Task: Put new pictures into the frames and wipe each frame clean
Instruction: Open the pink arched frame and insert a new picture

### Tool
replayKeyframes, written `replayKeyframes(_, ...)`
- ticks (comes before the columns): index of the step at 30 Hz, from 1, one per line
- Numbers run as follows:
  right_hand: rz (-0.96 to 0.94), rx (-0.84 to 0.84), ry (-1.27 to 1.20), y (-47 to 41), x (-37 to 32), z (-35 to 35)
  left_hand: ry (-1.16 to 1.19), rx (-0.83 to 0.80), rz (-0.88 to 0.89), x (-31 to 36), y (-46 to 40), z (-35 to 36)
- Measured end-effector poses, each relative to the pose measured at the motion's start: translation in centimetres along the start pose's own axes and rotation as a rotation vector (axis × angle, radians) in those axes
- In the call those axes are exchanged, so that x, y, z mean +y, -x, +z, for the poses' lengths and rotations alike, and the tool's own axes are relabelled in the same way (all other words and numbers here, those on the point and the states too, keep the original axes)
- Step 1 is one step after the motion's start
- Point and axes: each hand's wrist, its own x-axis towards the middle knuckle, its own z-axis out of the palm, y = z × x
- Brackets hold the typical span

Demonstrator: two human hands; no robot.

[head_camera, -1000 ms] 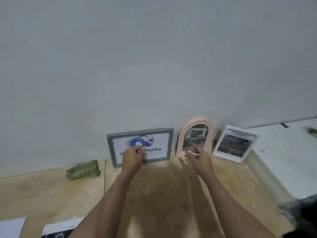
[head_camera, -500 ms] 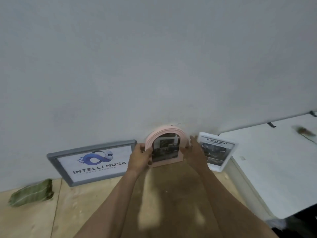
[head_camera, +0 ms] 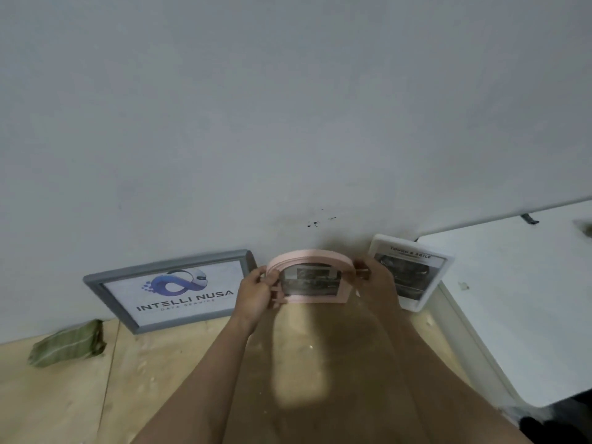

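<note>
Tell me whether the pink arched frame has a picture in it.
In: a dark photo shows behind the pink arched frame opening, held by left hand and right hand.

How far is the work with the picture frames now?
Nothing looks finished yet. All three frames hold a picture, but whether any is new cannot be told. In hand: the left hand and right hand grip the pink arched frame by its sides. Left: the grey frame and white frame lean on the wall, and the folded green cloth lies unused on the floor.
</note>
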Motion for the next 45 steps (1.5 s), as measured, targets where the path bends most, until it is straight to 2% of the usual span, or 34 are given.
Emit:
replayKeyframes(3,-0.182,0.152,0.14,3.1,0.2,-0.1,0.064,-0.084,-0.037,0.5,2.0,-1.0)
replayKeyframes(6,-0.394,0.275,0.326,9.5,-2.6,1.1,0.234,-0.197,-0.123,0.7,5.6,-2.5)
replayKeyframes(11,-0.604,0.238,0.651,18.9,-5.7,4.5,0.266,-0.176,-0.169,-1.0,11.3,-5.0)
replayKeyframes(14,-0.635,0.154,0.664,22.9,-5.6,7.1,0.304,-0.143,-0.19,-2.7,14.2,-8.4)
replayKeyframes(17,-0.701,0.049,0.62,24.6,-3.6,8.3,0.259,-0.205,-0.203,-4.9,16.5,-12.9)
replayKeyframes(18,-0.631,0.092,0.596,24.8,-2.8,8.3,0.249,-0.231,-0.2,-5.7,17.1,-14.5)
replayKeyframes(19,-0.452,0.141,0.482,25.1,-2.8,8.0,0.259,-0.259,-0.195,-6.2,17.7,-16.0)
replayKeyframes(20,-0.179,0.159,0.342,25.9,-3.7,7.7,0.285,-0.276,-0.198,-6.8,18.2,-17.7)
replayKeyframes(22,0.326,0.055,0.042,26.8,-4.9,7.3,0.367,-0.314,-0.216,-7.7,19.3,-19.9)
replayKeyframes(24,0.528,-0.054,-0.188,27.5,-5.6,7.7,0.431,-0.342,-0.237,-8.6,20.5,-21.5)
replayKeyframes(29,0.605,-0.036,-0.358,29.7,-3.4,9.9,0.53,-0.194,-0.351,-12.0,21.2,-23.6)
replayKeyframes(33,0.803,-0.115,-0.462,31.4,-2.4,12.2,0.699,-0.065,-0.416,-15.2,20.9,-23.9)
replayKeyframes(35,0.852,-0.086,-0.444,31.9,-1.6,13.1,0.825,-0.089,-0.434,-16.2,21.2,-23.7)
replayKeyframes(37,0.867,-0.068,-0.382,32.3,-1.0,13.6,0.852,-0.106,-0.452,-17.0,21.4,-23.4)
replayKeyframes(39,0.859,-0.043,-0.35,32.6,-0.7,13.7,0.732,-0.055,-0.456,-17.5,21.4,-23.4)
replayKeyframes(41,0.838,-0.021,-0.304,32.6,-0.5,13.8,0.458,0.096,-0.387,-18.6,21.0,-23.8)
replayKeyframes(43,0.839,-0.011,-0.261,32.6,-0.1,14.0,0.215,0.17,-0.301,-19.5,20.8,-24.2)
replayKeyframes(45,0.855,0.007,-0.252,32.9,0.5,14.2,0.156,0.187,-0.293,-19.7,20.9,-24.2)
